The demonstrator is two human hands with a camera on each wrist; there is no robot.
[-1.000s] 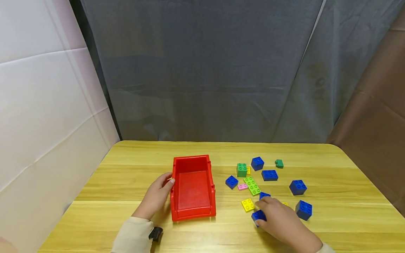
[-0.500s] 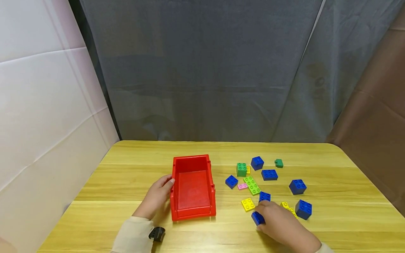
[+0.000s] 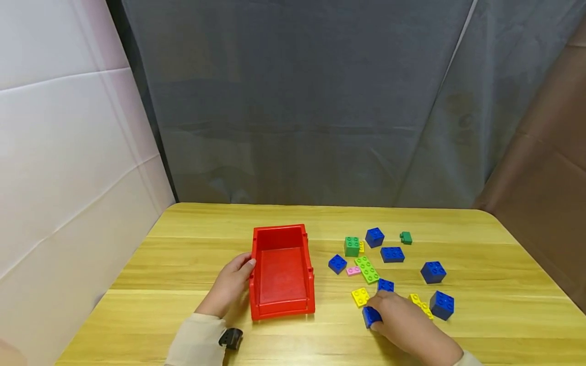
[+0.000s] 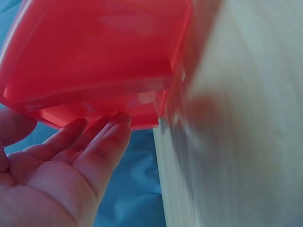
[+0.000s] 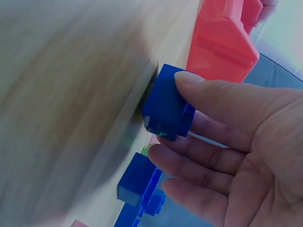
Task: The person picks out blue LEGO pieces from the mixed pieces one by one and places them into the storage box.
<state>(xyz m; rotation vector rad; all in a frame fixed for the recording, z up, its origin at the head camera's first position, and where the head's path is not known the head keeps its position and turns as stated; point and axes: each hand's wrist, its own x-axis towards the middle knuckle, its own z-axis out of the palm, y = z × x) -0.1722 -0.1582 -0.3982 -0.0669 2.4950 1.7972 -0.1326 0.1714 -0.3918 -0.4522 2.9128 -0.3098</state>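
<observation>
Fingers (image 5: 189, 166) of right hand (image 3: 407, 320) pinch 1 blue brick (image 5: 165, 101).

The red bin (image 3: 282, 308), a rectangular tub, lies open side up. Right of the bin, level with its near end and well apart, is the held blue brick (image 3: 371, 317), partly covered.
</observation>
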